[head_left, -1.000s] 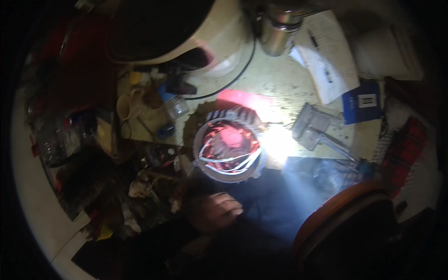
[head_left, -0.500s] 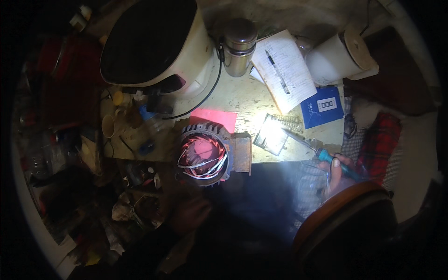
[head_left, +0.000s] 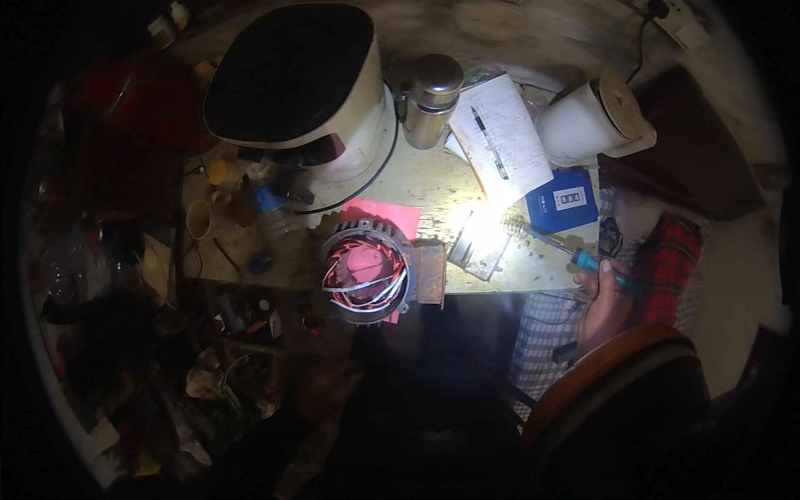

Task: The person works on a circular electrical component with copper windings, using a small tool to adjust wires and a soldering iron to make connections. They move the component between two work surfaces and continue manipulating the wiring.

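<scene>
My right hand (head_left: 607, 302), right of the table edge, is closed round the teal handle of a soldering iron (head_left: 587, 261). Its metal shaft points left toward a coiled wire holder (head_left: 518, 229) beside a small metal stand (head_left: 482, 254), which glare partly washes out. In dim light below the table edge is my left hand (head_left: 329, 385), with its fingers too dark to make out. Above it, a finned motor stator (head_left: 323, 265) with reddish windings and white leads sits at the table's front edge. A rusty terminal box (head_left: 429, 273) juts from its right side.
At the back of the table (head_left: 417, 183) stand a large cream appliance (head_left: 358, 108), a steel flask (head_left: 435, 100) and a white jug (head_left: 575, 125). A notebook (head_left: 512, 133) with a pen and a blue booklet (head_left: 554, 212) lie nearby. A dark orange-rimmed object (head_left: 617, 400) fills the lower right.
The view has shifted slightly. The haze in front of the table has thinned. My right hand keeps its grip on the soldering iron.
</scene>
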A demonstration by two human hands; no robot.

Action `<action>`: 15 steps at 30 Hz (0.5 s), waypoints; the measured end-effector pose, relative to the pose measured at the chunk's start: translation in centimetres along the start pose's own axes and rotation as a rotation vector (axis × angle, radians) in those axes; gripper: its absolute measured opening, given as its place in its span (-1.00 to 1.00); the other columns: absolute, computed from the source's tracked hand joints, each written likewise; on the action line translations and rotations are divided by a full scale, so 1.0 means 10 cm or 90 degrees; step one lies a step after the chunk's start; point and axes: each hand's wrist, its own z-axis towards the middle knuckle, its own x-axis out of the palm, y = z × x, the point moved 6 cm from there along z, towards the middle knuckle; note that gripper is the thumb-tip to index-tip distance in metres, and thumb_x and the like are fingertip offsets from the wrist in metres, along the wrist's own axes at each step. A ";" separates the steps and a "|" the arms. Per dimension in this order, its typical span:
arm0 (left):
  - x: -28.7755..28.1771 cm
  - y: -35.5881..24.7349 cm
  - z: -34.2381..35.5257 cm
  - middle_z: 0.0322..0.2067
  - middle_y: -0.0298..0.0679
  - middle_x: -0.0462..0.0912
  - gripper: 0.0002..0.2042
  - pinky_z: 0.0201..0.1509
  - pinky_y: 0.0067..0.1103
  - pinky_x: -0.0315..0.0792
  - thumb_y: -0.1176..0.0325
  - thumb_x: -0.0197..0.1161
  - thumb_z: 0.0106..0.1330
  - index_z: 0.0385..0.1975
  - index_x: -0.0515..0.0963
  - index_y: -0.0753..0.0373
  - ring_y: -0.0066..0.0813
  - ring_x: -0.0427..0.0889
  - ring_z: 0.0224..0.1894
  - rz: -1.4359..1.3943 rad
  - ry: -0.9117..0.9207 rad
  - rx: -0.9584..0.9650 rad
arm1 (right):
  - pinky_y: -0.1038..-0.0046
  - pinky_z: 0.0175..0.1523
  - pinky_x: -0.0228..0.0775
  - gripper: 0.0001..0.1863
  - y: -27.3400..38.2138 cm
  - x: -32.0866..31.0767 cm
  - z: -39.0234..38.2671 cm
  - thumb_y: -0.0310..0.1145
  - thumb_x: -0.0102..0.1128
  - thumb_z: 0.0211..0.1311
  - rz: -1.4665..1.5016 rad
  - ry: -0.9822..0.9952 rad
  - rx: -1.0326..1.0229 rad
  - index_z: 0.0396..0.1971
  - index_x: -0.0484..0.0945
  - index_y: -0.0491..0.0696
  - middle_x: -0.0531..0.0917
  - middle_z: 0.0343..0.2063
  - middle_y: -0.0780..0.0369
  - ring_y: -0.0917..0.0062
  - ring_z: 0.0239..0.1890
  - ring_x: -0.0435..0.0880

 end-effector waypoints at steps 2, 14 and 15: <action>0.03 0.09 -0.01 0.00 -0.03 0.84 -0.75 0.07 -0.31 0.77 0.34 0.51 0.50 0.07 0.79 0.28 -0.06 0.88 -0.01 -0.153 -0.007 -0.166 | 0.45 -0.13 0.71 -0.82 -0.05 0.11 0.07 -0.40 0.23 0.68 -0.008 0.010 0.007 0.04 0.62 -0.21 0.76 -0.33 0.14 0.51 -0.34 0.78; 0.09 0.11 -0.15 0.00 0.03 0.83 -0.74 0.10 -0.29 0.74 0.27 0.41 0.61 0.12 0.75 0.28 -0.05 0.87 0.01 -0.353 -0.013 -0.320 | 0.41 -0.26 0.80 -0.74 0.16 0.32 0.36 -0.36 0.31 0.65 -0.066 0.057 -0.034 0.05 0.61 -0.28 0.81 -0.30 0.09 0.48 -0.43 0.81; 0.11 0.12 -0.16 0.01 0.03 0.82 -0.74 0.10 -0.28 0.74 0.27 0.41 0.61 0.12 0.75 0.28 -0.03 0.87 0.02 -0.343 -0.013 -0.323 | 0.42 -0.28 0.79 -0.73 0.16 0.36 0.41 -0.35 0.32 0.65 -0.084 0.081 -0.029 0.05 0.62 -0.27 0.81 -0.30 0.09 0.49 -0.43 0.81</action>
